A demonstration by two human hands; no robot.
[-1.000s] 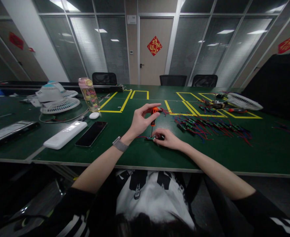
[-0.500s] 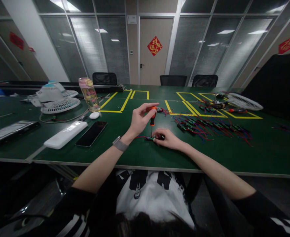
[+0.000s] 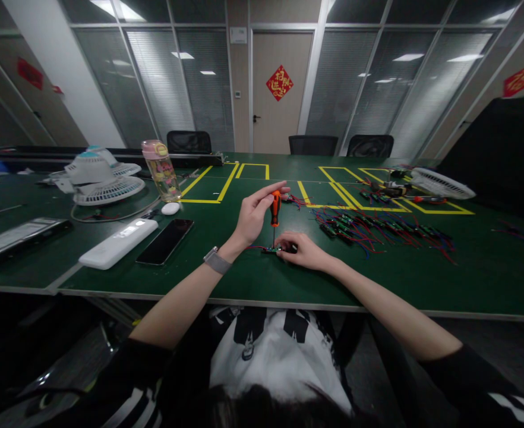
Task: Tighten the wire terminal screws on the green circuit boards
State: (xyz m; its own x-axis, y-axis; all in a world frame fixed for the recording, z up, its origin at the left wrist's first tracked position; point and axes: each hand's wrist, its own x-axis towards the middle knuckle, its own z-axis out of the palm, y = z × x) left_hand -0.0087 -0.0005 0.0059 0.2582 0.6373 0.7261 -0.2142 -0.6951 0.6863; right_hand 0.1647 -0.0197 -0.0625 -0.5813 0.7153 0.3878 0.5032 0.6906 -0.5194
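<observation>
An orange and black screwdriver (image 3: 275, 209) stands almost upright, its tip down on a small green circuit board (image 3: 271, 250) with thin wires. My left hand (image 3: 252, 213) is closed round the top of the handle, thumb and fingers on either side of it. The board lies flat on the table, and my right hand (image 3: 303, 251) pinches its right end. Just behind the screwdriver is a small bunch of wired boards (image 3: 296, 201).
Several wired circuit boards (image 3: 378, 229) lie in a heap to the right. On the left are a black phone (image 3: 166, 241), a white power bank (image 3: 118, 244), a drink bottle (image 3: 161, 172) and a white fan (image 3: 104, 178). Yellow tape (image 3: 199, 201) marks the green table.
My left thumb has drawn back along the screwdriver handle and the fingers have shifted, showing more of the handle. My right hand and the board have stayed in place.
</observation>
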